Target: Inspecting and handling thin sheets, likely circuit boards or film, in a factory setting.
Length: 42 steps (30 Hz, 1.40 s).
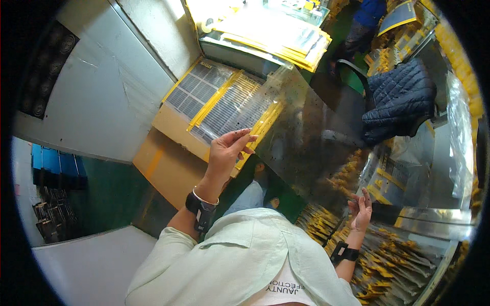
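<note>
A large see-through plastic sheet (311, 135), smoky and flecked with small dark spots, hangs tilted in front of me. My left hand (229, 151) is closed in a pinch at its near left edge. At the sheet's near right corner, my right hand (361, 211) grips the edge between thumb and fingers, the fingers pointing up. Beyond my left hand, printed yellow-and-grey sheets (204, 84) in clear plastic lie on a cardboard box (178, 133). Part of that stack shows blurred through the sheet.
A brightly lit table (235, 49) at the back bears yellow-edged sheets (306, 46). Right of the sheet is a chair with a dark quilted jacket (400, 99). Several yellow-and-grey bundles (393, 265) fill the lower right. White panels (102, 76) stand at left. Another person (365, 25) is at the far right.
</note>
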Motion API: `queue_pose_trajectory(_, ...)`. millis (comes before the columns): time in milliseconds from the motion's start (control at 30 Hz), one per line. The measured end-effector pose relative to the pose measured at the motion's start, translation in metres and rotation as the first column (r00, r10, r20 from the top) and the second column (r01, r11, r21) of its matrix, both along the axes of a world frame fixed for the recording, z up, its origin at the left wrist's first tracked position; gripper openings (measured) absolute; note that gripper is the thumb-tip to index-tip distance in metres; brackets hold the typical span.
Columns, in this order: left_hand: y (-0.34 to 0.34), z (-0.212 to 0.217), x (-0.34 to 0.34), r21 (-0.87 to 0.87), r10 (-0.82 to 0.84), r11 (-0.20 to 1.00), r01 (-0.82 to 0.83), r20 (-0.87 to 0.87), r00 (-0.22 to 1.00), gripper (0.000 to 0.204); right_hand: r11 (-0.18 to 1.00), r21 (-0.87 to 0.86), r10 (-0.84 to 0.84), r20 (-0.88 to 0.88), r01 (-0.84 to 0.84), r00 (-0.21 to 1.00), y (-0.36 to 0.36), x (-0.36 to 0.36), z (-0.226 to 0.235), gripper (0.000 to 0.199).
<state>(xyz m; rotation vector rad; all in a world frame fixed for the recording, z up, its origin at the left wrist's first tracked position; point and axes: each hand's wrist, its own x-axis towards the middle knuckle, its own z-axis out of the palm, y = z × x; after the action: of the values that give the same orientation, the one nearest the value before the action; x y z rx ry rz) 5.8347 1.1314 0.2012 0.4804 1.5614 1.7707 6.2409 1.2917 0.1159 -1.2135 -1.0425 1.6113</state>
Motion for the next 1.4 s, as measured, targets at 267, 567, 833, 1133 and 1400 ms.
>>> queue_pose_trajectory(267,0.051,-0.009,-0.045,0.059,0.056,0.997,-0.055,-0.011,0.998,0.021,0.996,-0.009,0.089,0.063,-0.089,0.994,0.069,-0.056,0.008,0.037)
queue_pose_trajectory(567,0.115,0.005,-0.114,0.111,0.105,0.989,-0.097,-0.069,0.992,0.018,0.967,0.054,0.215,0.339,-0.247,0.916,0.17,-0.174,0.041,0.053)
queue_pose_trajectory(833,0.184,0.039,-0.134,0.234,0.238,0.957,-0.17,-0.302,0.923,0.017,0.504,0.655,0.119,0.593,-0.563,0.796,0.218,-0.306,0.128,0.033)
queue_pose_trajectory(1133,0.225,0.109,-0.12,0.194,0.282,0.957,-0.217,-0.803,0.526,0.015,-0.028,0.837,0.464,0.495,-0.546,0.735,0.209,-0.421,0.252,0.053)
queue_pose_trajectory(1400,0.234,0.111,-0.113,0.152,0.192,0.98,-0.124,-0.604,0.773,0.016,0.022,0.761,0.625,0.496,-0.648,0.603,0.239,-0.435,0.239,0.016)
